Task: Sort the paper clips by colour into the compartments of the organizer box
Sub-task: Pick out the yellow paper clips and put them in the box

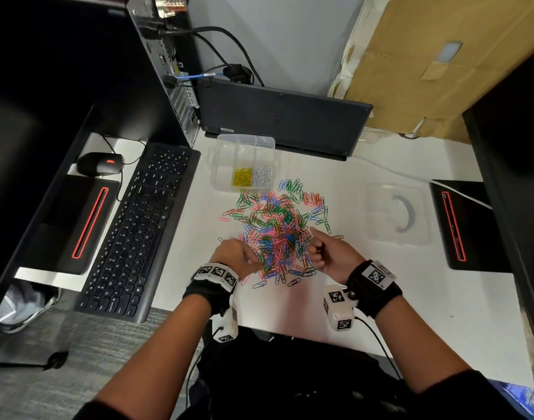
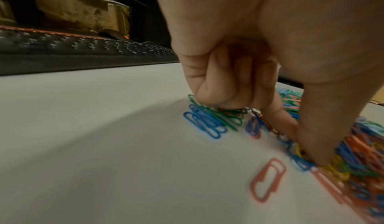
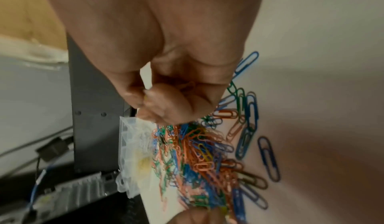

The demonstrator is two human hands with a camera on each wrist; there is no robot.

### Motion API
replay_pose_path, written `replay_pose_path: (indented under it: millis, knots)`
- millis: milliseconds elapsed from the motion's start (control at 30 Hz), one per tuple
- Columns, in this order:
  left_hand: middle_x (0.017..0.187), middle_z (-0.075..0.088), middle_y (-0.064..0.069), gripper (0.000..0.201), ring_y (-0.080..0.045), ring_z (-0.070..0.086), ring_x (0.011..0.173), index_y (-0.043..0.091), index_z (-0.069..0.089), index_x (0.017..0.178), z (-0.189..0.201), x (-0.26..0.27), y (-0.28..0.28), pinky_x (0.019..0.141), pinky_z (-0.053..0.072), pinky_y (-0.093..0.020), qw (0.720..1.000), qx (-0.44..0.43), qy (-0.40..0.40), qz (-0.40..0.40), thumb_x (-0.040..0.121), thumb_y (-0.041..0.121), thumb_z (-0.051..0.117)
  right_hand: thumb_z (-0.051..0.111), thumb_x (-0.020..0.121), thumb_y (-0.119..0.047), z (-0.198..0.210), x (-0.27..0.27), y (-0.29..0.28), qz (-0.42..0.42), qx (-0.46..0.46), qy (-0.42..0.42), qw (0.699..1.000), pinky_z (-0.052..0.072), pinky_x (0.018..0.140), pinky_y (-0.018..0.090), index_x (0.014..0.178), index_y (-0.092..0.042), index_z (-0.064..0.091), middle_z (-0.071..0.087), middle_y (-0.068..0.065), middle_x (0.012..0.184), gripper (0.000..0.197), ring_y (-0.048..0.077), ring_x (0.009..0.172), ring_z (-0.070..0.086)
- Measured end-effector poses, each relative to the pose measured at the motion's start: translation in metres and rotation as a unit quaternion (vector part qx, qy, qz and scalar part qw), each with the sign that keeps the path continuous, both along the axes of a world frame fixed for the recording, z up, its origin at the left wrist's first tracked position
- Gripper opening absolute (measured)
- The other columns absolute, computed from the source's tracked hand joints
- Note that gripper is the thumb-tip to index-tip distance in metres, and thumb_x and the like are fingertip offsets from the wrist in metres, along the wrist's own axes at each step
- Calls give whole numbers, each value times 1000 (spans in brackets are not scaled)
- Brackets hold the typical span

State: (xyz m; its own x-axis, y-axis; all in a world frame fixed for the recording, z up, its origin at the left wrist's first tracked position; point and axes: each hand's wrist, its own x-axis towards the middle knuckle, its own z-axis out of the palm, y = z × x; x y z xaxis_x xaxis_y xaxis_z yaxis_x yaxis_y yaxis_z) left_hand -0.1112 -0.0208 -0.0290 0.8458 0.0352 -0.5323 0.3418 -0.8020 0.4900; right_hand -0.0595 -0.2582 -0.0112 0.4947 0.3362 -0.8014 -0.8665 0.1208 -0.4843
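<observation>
A heap of mixed paper clips in pink, blue, green and orange lies mid-table. Behind it stands the clear organizer box, with yellow clips and white clips in its two near compartments. My left hand is at the heap's left edge. There my thumb and forefinger pinch a yellow clip, and the other fingers curl down onto green clips. My right hand is a fist at the heap's right edge. Its curled fingers hold a few clips.
A black keyboard and mouse lie to the left. A dark closed laptop stands behind the box. A clear lid lies to the right. Black devices with red stripes flank the table. Cardboard leans at the back right.
</observation>
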Motion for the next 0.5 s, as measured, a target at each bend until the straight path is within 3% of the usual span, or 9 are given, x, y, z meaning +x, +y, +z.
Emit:
replay_pose_path:
  millis: [100,167,233,333,400,500]
  knots:
    - [65,57,15,16,-4,54,63,29,67,67,-3,-3,2,63,43,-18,1000,-14,-13,21,77,36,76,62,93,-41,1,-4,9,134,-111,-119,978,34,45,22,67,-18,52,44,-2,59,36,12,49,39]
    - [66,56,12,17,-8,53,65,27,64,69,-7,-6,5,64,42,-20,998,-41,-19,48,81,34,74,73,85,-41,-1,-8,16,266,-211,-279,898,43,54,22,74,-19,66,55,-6,61,26,11,54,49]
    - [68,56,7,20,-12,52,66,22,62,73,-8,-8,7,65,40,-24,994,-78,-16,70,86,36,69,82,76,-36,-4,-12,26,344,-253,-396,813,46,60,24,81,-25,72,58,-8,63,15,9,57,51]
    - [69,59,-3,38,-18,51,65,9,59,72,-7,-8,12,65,39,-28,990,-116,-12,80,96,39,54,80,77,-25,-7,-19,44,406,-273,-451,746,39,56,19,100,-29,72,47,-14,61,25,-1,54,42]
    - [65,55,-4,43,-19,48,62,2,57,73,-6,-9,13,61,37,-28,987,-124,-23,95,98,36,49,74,82,-24,-10,-20,51,445,-295,-486,692,43,63,21,114,-30,69,54,-15,70,33,-2,64,50]
    - [64,59,-7,39,-11,52,56,4,55,75,-8,-12,14,53,37,-22,982,-141,-29,126,99,34,48,67,87,-27,-12,-20,58,476,-304,-506,652,52,82,33,119,-30,67,67,-2,101,32,17,90,62]
